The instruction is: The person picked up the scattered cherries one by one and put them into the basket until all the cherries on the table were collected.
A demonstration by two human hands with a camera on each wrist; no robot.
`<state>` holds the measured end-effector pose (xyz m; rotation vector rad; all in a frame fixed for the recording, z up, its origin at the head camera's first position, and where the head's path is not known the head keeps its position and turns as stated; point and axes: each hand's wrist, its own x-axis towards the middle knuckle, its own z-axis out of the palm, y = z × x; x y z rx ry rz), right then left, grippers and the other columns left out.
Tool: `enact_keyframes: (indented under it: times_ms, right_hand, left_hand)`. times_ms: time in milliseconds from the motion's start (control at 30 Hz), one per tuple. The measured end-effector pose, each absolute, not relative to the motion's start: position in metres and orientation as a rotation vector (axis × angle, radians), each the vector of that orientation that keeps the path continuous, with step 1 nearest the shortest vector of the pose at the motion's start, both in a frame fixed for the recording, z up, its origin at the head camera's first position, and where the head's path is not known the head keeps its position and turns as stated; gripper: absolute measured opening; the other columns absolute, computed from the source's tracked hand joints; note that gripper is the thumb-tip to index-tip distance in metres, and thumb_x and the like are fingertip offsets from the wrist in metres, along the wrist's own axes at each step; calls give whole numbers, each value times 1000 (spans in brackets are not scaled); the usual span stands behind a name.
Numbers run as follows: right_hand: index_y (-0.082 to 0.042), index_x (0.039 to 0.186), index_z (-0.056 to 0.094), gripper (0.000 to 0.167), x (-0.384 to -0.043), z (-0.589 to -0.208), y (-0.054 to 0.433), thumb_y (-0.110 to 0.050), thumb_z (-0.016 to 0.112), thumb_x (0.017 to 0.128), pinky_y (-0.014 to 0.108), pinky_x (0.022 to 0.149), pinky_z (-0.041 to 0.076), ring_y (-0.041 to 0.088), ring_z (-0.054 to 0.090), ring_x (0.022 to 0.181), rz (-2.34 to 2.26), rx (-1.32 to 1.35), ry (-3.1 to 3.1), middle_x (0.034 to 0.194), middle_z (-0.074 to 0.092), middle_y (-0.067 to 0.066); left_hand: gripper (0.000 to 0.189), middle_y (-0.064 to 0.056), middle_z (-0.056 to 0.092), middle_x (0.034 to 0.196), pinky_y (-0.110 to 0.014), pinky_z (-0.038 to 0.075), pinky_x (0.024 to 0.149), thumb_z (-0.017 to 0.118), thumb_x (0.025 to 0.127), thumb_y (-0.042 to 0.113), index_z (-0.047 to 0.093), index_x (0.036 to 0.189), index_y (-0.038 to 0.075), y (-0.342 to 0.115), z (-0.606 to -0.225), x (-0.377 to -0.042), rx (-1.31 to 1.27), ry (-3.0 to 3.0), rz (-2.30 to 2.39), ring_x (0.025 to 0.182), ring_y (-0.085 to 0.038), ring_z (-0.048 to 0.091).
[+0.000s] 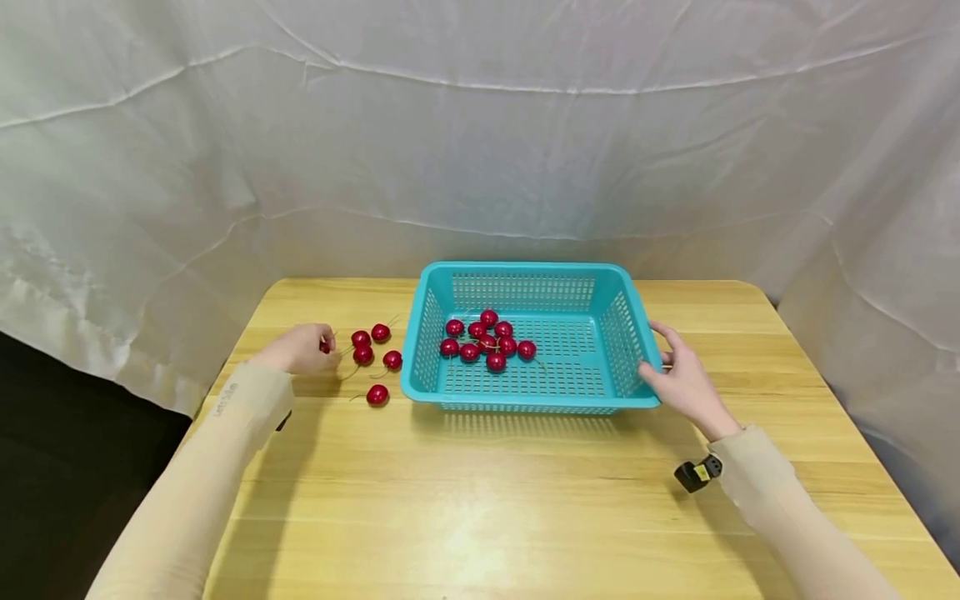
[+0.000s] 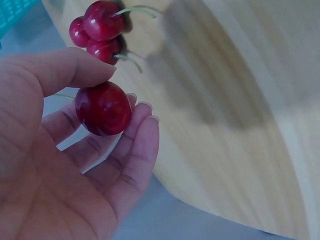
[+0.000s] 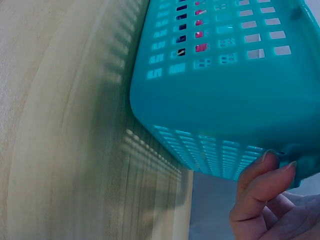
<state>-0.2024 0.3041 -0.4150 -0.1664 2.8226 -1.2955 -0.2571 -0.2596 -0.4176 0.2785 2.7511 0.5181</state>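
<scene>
Pale, shiny cloth (image 1: 480, 167) all along the back and both sides, full of soft wrinkles and long creases. In front of it, a light yellow wooden table (image 1: 525, 508) with stripy grain and round back corners. Past the left edge, a black patch (image 1: 67, 458), too dark to tell what. On the table, near the middle and close to the back, a blue-green plastic basket (image 1: 540, 402) with lots of little holes in its walls and floor. Inside, mostly in its left half, about ten shiny red cherries (image 1: 496, 362), bunched up close, some touching. Left of the basket, five loose cherries (image 1: 377, 395) right on the wood: two touching each other, one just beside the basket's left wall, one at the back, one nearest the front. Left of those, the left hand (image 1: 303, 348), bent partway, with one cherry (image 2: 103, 108) pinched between thumb and fingers. On that cherry, a thin green stem (image 2: 64, 95). Over at the other end, the right hand (image 1: 682, 379), partly open, holding the basket by its right rim: thumb on the inside, fingers on the outside. On both arms, long cream sleeves (image 1: 802, 517), with small dark letters (image 1: 225, 398) on the left one. At the right wrist, a little black gadget (image 1: 692, 477) with a yellow spot.
</scene>
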Motion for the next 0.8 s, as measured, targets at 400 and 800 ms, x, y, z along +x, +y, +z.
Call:
enact_keyframes:
  times_ms: [400,800]
  right_hand:
    - [-1,159,18,73,-201,-415,305,-6,54,96,33,65,61,43,73,95,-1302,-184,2833,121,61,43]
    - [-1,159,18,73,-201,-415,304,-6,54,96,34,65,61,43,73,94,-1309,-188,2832,120,61,43]
  left_hand:
    - [13,-11,60,88,-37,44,73,58,79,7,59,91,4,-258,-397,-266,362,2801,379,79,-24,53]
    - [11,-11,61,88,-38,44,73,57,80,5,60,90,4,-243,-366,-278,395,2837,341,81,-25,53]
